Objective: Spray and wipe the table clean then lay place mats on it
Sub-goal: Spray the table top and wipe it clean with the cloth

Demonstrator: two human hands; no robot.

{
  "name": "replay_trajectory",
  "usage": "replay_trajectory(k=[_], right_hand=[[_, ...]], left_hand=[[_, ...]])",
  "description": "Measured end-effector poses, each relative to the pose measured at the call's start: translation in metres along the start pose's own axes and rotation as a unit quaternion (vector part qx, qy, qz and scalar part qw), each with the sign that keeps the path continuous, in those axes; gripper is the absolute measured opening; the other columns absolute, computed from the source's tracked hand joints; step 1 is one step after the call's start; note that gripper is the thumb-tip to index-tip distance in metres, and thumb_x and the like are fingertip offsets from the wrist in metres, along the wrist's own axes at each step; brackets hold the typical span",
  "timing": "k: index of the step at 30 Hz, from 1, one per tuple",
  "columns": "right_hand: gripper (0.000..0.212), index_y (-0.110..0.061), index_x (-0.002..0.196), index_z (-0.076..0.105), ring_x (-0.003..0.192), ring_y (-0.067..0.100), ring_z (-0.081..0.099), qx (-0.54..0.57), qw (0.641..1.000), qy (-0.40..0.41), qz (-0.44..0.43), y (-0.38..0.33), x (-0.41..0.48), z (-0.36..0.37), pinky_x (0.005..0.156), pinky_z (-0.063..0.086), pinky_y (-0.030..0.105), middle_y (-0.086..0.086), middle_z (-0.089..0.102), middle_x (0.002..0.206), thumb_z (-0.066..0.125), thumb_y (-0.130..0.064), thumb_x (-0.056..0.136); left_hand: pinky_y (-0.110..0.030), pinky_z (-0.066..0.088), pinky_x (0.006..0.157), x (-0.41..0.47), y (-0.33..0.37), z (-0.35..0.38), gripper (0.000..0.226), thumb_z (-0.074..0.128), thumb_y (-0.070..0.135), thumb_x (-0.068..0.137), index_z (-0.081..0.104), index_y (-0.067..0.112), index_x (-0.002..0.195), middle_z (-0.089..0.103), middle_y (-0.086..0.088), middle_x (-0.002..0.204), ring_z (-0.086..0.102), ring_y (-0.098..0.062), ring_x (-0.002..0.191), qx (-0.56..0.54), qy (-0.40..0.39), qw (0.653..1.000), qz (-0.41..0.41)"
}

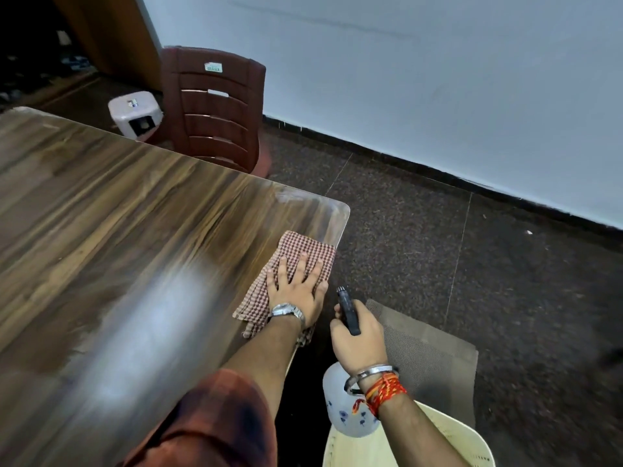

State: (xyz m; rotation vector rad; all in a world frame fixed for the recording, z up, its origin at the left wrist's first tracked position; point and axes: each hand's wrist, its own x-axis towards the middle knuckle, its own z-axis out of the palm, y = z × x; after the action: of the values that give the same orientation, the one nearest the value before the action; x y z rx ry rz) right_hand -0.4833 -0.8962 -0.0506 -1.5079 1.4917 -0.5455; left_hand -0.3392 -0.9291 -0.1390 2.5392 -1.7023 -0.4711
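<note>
**Grip check: cloth near the edge, bottle hanging off-table**

Wrapping round the black trigger head, the right hand (359, 338) is clamped on the spray bottle (347, 409), which is hanging off the table over a cream plastic chair (451, 443). Nozzle is pointing away from the tabletop, so a stray squeeze would likely be wetting the floor or the place mats (428, 352) lying just beyond that hand, apparently on the chair. Mats are overhanging toward the floor & could be slipping off if nudged.

Left hand (296, 284) is lying flat, fingers spread apart, pressing the checked cloth (300, 254) onto the table (135, 197) near its right corner. Cloth's near edge is drooping over the side; a hard push outward could be dragging it off.

Further out, tabletop is looking streaky w/ glare, so can't tell which parts are wet. Brown chair (215, 109) & white stool (135, 112) are standing well apart from the hands, no risk there.
</note>
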Motion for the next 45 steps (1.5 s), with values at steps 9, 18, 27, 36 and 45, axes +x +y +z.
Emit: replay_trajectory(k=[9,18,27,36,45], right_hand=[[0.01,-0.001,0.086,0.059,0.078,0.031,0.056,0.012,1.0,0.023,0.012,-0.009,0.082,-0.007,0.072,0.045,0.04,0.014,0.062,0.083,0.059,-0.009,0.08],[0.01,-0.003,0.085,0.057,0.078,0.03,0.056,-0.032,0.998,0.029,0.036,0.003,0.113,0.005,0.069,0.042,0.035,0.012,0.063,0.082,0.059,-0.01,0.078],[0.011,-0.001,0.087,0.061,0.08,0.03,0.06,-0.005,0.998,0.04,0.042,-0.003,0.11,0.016,0.076,0.049,0.037,0.013,0.066,0.085,0.06,-0.008,0.079],[0.013,0.001,0.087,0.058,0.081,0.032,0.058,0.017,0.999,0.032,-0.022,-0.039,0.089,0.016,0.075,0.047,0.039,0.017,0.063,0.087,0.059,-0.01,0.08],[0.008,-0.004,0.086,0.055,0.081,0.027,0.054,0.02,0.991,0.016,-0.135,-0.05,0.022,0.003,0.072,0.036,0.031,0.012,0.059,0.088,0.059,-0.011,0.084]], left_hand=[[-0.058,-0.013,0.113,0.1,0.038,-0.012,0.055,0.014,0.058,0.095,0.006,0.049,0.149,-0.006,0.012,0.161,-0.014,-0.031,0.146,0.005,-0.001,1.0,0.008],[-0.058,-0.013,0.113,0.197,0.047,-0.033,0.061,0.01,0.066,0.091,0.007,0.048,0.149,-0.004,0.013,0.161,-0.013,-0.031,0.147,-0.017,-0.002,1.0,-0.02],[-0.056,-0.011,0.115,0.191,-0.054,-0.048,0.066,0.01,0.069,0.089,0.009,0.045,0.151,-0.006,0.009,0.162,-0.009,-0.03,0.148,-0.03,0.025,0.99,-0.133],[-0.053,-0.012,0.116,0.056,-0.098,-0.031,0.066,0.006,0.073,0.088,-0.003,0.049,0.149,-0.013,0.011,0.16,-0.014,-0.025,0.147,-0.014,-0.002,0.99,-0.137],[-0.05,-0.015,0.116,-0.149,-0.114,0.006,0.065,0.002,0.079,0.082,-0.014,0.059,0.141,-0.021,0.017,0.156,-0.02,-0.02,0.146,-0.027,-0.019,0.981,-0.191]])
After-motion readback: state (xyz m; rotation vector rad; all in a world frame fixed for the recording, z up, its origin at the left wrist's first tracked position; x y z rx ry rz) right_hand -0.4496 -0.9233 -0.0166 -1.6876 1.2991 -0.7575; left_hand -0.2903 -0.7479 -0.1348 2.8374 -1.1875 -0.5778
